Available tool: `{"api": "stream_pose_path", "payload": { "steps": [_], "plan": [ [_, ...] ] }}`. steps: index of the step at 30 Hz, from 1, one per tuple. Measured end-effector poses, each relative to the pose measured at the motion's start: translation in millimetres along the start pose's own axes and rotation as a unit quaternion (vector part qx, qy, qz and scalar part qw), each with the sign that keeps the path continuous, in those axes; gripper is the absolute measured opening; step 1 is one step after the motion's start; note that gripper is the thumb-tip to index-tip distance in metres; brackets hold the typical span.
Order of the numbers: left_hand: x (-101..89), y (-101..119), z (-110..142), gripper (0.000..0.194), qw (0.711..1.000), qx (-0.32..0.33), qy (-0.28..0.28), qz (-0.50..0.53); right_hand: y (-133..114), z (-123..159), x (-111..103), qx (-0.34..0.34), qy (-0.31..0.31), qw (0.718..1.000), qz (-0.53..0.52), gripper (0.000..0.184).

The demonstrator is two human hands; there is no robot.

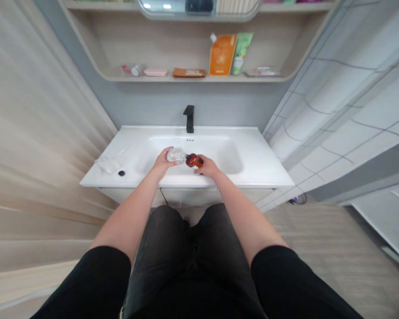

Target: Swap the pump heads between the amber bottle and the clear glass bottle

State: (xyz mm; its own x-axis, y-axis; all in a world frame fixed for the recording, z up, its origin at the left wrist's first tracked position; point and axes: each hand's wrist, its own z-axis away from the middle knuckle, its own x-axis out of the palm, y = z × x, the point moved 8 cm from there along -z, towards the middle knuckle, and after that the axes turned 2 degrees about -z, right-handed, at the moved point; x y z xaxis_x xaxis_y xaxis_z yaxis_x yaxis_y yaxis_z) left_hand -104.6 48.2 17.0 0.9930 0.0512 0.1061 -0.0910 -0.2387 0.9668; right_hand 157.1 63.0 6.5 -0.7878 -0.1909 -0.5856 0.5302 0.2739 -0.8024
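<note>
Over the white sink (pixel 224 153), my left hand (pixel 162 160) is closed around a clear bottle (pixel 175 155), which lies tilted with its neck to the right. My right hand (pixel 206 166) grips a reddish-brown bottle (pixel 193 160), tipped so that its mouth points left. The two bottle mouths meet or nearly meet; I cannot tell whether they touch. Whether any liquid passes between them is too small to see. On the counter, left of the basin, lies a small black cap (pixel 121 173).
A black faucet (pixel 189 118) rises behind the basin. Clear plastic wrapping (pixel 109 165) lies on the left counter. The shelf above holds an orange pouch (pixel 222 55), a green tube (pixel 242 53), a pink box (pixel 155 71) and an orange packet (pixel 189 73). A beige curtain (pixel 36 133) hangs on the left.
</note>
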Motion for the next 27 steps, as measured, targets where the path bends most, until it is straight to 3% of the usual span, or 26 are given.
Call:
{"api": "stream_pose_path", "payload": {
  "steps": [27],
  "plan": [
    [2.4, 8, 2, 0.100, 1.000, 0.000, -0.003, 0.023, 0, -1, 0, 0.004, -0.003, 1.000, 0.000, 0.092]
  ]
}}
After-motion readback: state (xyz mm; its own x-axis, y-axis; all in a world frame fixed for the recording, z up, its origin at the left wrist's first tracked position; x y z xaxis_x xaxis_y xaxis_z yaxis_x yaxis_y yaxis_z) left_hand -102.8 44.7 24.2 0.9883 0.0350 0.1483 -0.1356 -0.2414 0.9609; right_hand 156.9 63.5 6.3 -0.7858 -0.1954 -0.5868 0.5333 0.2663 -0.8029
